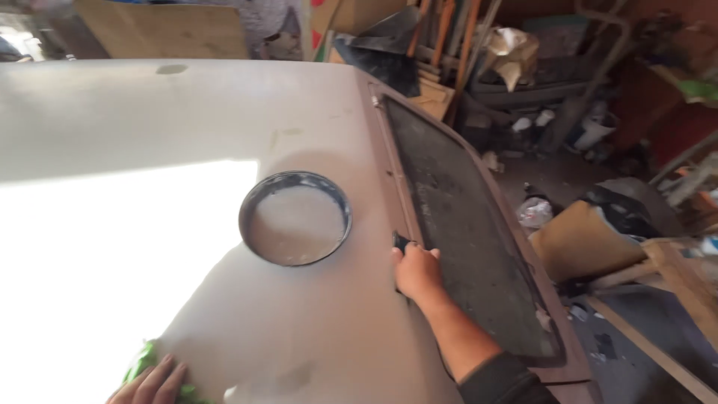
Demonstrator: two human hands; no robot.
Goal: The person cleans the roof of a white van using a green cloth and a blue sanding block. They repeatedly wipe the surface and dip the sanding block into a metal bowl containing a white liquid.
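Cluttered workshop junk, boards and tool handles fill the upper right of the frame, behind a pale grey car panel that spans the left and centre. At centre sits a round dark-rimmed basin holding cloudy whitish liquid. Just right of it, the right hand is closed around a small dark block, pressing it at the seam beside the dark window. At lower left, the left hand lies flat, fingers spread, on a green cloth.
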